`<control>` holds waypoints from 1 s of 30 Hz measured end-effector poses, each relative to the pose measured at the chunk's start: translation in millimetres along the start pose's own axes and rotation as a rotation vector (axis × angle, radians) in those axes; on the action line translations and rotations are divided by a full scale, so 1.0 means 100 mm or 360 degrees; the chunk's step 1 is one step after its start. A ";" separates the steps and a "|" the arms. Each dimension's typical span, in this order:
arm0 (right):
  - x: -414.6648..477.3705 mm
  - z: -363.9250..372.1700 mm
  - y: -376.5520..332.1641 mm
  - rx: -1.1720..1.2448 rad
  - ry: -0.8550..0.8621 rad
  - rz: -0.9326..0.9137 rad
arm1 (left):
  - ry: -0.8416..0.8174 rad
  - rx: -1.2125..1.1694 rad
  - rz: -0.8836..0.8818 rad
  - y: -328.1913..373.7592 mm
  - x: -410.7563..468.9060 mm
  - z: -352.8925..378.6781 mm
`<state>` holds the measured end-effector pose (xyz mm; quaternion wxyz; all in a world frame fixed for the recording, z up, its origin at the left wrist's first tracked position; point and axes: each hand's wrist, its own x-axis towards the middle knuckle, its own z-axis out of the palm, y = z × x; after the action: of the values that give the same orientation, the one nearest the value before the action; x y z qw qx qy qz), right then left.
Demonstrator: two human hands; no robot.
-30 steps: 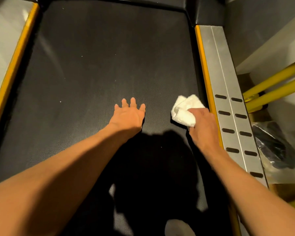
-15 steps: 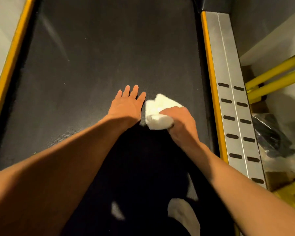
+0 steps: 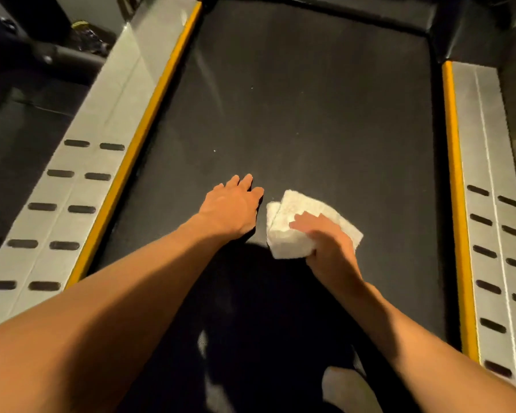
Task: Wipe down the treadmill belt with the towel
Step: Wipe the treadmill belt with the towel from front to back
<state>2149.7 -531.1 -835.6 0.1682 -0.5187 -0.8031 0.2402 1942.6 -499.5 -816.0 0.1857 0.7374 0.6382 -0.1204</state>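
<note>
I see my left hand [image 3: 231, 205] flat on the treadmill belt [image 3: 310, 114], fingers straight and close together, holding nothing, the forearm reaching forward from the lower left. My right hand [image 3: 325, 245] grips the folded white towel [image 3: 283, 242], fingers curled over its near edge and pressing it onto the belt. The towel lies mid-belt, just beside the left hand, between the yellow-edged side rails [image 3: 81, 189].

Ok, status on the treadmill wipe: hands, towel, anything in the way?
Left hand open, flat on the belt. Right hand grips the folded white towel against the belt. Left hand sits just left of the towel; pale specks ahead.
</note>
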 end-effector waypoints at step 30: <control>0.56 0.36 -0.39 0.0065 0.0000 -0.0138 | 0.0252 0.0029 -0.0008 -0.69 -0.15 0.01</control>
<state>2078.8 -500.9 -842.6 0.1890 -0.4798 -0.8198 0.2491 1872.7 -505.8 -819.1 0.1276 0.7447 0.6516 -0.0680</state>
